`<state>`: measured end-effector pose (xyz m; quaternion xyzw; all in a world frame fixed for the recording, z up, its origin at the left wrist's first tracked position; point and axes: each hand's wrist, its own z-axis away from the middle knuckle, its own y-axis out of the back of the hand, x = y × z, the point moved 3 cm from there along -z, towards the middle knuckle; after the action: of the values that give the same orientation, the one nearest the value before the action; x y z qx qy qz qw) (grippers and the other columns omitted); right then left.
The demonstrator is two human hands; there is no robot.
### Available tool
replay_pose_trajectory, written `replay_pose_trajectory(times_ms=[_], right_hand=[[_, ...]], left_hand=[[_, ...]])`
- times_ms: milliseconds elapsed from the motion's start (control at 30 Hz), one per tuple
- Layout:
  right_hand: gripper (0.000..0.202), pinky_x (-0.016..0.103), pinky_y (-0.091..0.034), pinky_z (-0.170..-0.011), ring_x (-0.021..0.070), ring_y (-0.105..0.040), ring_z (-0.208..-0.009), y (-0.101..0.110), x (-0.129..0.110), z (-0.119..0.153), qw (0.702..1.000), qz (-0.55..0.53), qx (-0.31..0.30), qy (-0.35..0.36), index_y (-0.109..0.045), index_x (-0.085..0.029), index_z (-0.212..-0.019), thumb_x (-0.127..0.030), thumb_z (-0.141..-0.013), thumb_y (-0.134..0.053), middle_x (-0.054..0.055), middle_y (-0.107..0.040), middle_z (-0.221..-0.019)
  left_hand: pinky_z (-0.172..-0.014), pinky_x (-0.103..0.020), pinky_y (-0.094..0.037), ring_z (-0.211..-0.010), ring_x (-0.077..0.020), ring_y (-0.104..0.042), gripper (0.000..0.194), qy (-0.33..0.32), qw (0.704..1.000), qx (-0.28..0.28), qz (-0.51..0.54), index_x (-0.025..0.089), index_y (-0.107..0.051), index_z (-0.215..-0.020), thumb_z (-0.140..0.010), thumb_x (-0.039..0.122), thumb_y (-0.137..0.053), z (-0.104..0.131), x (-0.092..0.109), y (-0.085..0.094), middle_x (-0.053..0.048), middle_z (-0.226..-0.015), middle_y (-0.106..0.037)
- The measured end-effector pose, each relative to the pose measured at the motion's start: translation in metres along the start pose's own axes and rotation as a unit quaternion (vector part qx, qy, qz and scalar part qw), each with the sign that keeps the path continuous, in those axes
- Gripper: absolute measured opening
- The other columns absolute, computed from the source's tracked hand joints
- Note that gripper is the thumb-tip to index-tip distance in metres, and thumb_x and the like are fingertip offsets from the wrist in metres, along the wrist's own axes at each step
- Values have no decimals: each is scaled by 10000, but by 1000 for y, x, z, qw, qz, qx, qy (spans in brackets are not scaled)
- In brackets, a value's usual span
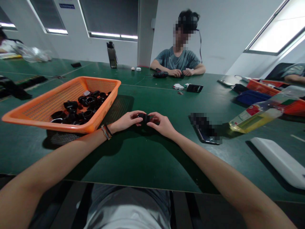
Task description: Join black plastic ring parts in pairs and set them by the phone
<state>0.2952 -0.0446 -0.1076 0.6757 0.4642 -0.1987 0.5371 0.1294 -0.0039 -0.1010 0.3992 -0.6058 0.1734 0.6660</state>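
Observation:
A small black part (144, 119) is held between my two hands, just above the green table (147, 159). My left hand (130, 120) grips its left side with thumb and fingers. On the right side, my right hand (162, 124) pinches the same part between thumb and fingertips. The exact shape of the part is hard to make out. To the left of my hands stands an orange basket (47, 127) with several black ring-like parts (88, 111) lying in it.
A phone (205, 128), a bottle of yellow liquid (254, 116) and a white block (278, 160) lie at the right. Across the table sits a person (178, 60) near a power drill (160, 74). A dark bottle (111, 55) stands at the back.

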Motion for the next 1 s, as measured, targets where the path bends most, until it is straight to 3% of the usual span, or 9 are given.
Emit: replay_pose_trajectory(times_ms=[1000], right_hand=[[254,286,-484,-616,145,-627,-627,-1,0,0,1000,10,-7,-16,-566,-171,-961,-281,-741,-630,-6,-659,-687]], left_hand=[[-671,-242,-486,-671,-77,-541,407,1,1000,1,4,130,-532,-1121,-755,307,-560,-1,-1,-1,-42,-994,-592]])
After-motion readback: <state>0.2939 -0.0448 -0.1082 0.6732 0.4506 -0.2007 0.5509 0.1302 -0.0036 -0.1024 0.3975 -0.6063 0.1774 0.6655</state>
